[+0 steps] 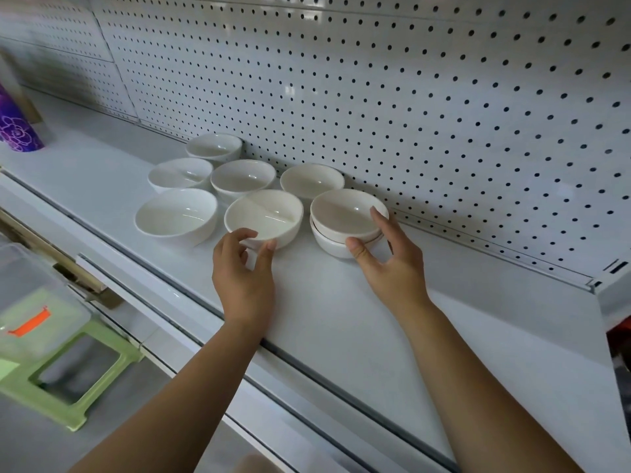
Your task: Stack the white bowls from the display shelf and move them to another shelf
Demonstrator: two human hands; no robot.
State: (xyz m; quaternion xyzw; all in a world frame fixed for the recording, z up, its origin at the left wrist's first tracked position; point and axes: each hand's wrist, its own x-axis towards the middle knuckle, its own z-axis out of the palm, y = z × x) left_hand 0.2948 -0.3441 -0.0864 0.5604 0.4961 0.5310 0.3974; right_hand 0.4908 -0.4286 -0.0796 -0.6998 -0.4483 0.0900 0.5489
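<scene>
Stack of two bowls [345, 213]: on the display shelf [324, 302], at 3 o'clock of the single bowl [263, 213].
Right hand [389, 264]: thumb and fingers span the stack and grip it.
Left hand [244, 271]: curled on the single bowl's 6 o'clock wall.
Handling: probably glazed ceramic, so stiff, slippery and easily chipped. Grip the wall under the rim and nest each bowl gently.

A white shelf [341, 319] carries six single white bowls [243, 179] clustered toward its back edge, with one front bowl [263, 213] nearest the front edge. A stack of two bowls [345, 230] stands just right of them. A purple cup [17, 128] stands at the far left end.
</scene>
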